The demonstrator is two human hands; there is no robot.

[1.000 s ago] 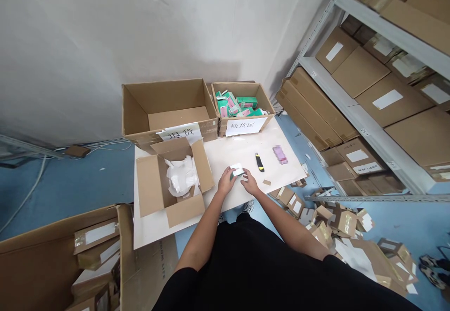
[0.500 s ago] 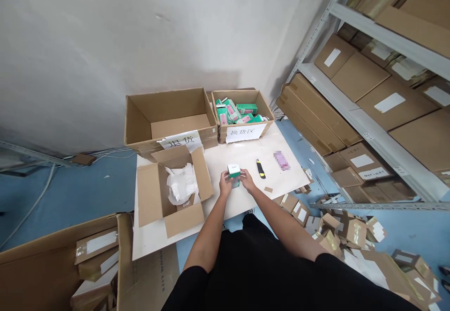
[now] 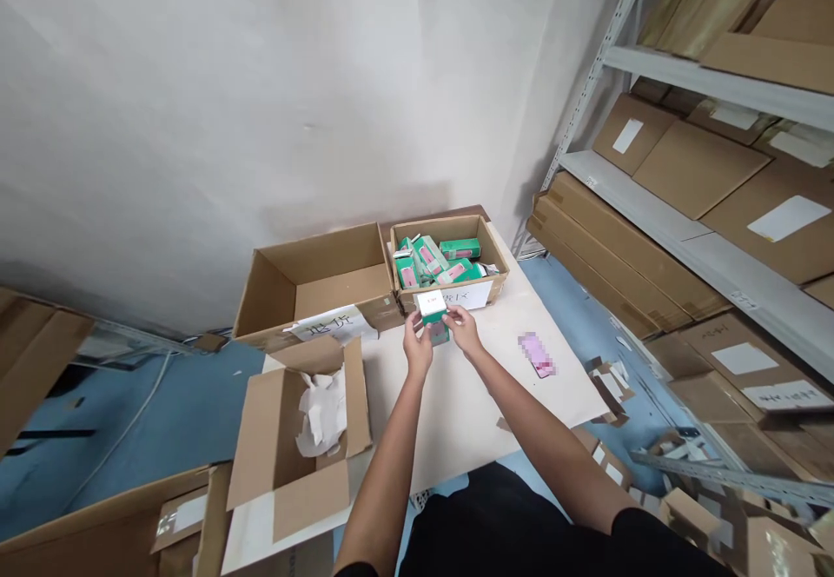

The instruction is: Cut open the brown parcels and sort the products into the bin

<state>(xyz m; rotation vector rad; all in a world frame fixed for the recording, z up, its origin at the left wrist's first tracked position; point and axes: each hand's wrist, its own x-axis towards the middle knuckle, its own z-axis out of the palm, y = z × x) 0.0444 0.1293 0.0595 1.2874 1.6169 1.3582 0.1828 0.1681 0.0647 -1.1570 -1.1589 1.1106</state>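
Note:
A small green and white box [image 3: 433,311] is held upright above the white table [image 3: 469,394], gripped from both sides. My left hand [image 3: 416,349] closes on its left side and my right hand [image 3: 464,327] closes on its right side. Just behind it stands an open carton [image 3: 486,248] full of several similar green and pink boxes, with a handwritten paper label on its front. To that carton's left is a larger open cardboard box [image 3: 274,286], also labelled.
An open carton [image 3: 264,438] with crumpled white paper sits at the table's near left. A pink object [image 3: 538,354] lies on the table at right. Metal shelving [image 3: 704,247] stacked with cartons lines the right side. Small parcels litter the blue floor [image 3: 691,516].
Both hands lifted the small box off the table and carried it away from me toward the carton of green boxes. The view tilted upward; the black and yellow knife is no longer visible.

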